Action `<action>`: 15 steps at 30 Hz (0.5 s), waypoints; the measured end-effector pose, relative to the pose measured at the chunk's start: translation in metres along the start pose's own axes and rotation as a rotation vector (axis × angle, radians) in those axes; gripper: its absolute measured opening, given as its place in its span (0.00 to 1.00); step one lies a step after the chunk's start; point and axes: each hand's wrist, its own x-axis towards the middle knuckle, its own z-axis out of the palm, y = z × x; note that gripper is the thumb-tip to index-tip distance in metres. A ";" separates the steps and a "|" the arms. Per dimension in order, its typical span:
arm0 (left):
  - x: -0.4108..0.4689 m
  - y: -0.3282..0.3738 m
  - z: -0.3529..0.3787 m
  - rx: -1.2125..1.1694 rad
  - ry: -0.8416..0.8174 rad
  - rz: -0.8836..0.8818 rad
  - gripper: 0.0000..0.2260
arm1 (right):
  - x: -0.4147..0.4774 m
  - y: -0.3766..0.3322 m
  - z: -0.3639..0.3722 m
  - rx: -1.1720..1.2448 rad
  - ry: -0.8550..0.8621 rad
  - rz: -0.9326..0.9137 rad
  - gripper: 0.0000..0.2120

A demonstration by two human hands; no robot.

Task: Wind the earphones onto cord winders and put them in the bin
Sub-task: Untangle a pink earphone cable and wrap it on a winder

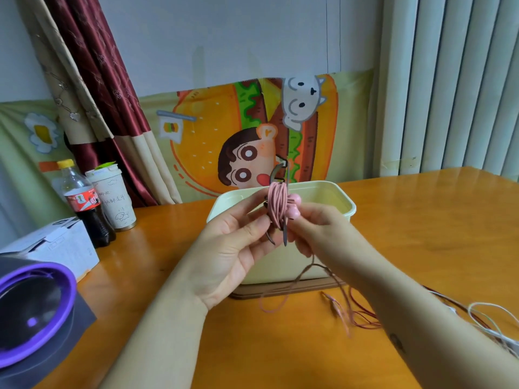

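While the left hand (238, 242) pinches the dark cord winder (276, 172) upright before the cream bin (275, 270), the right hand (314, 228) grips the pink earphones (276, 203) coiled on it, probably keeping the turns tight. Loose cord trails onto the table (421, 220), so winding seems unfinished.

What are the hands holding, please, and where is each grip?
Both hold the cord winder wound with pink earphones: left hand pinches its lower left, right hand its lower right.
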 end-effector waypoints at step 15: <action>-0.001 -0.002 0.001 0.127 0.085 -0.082 0.20 | -0.010 -0.015 -0.001 -0.713 -0.345 0.082 0.09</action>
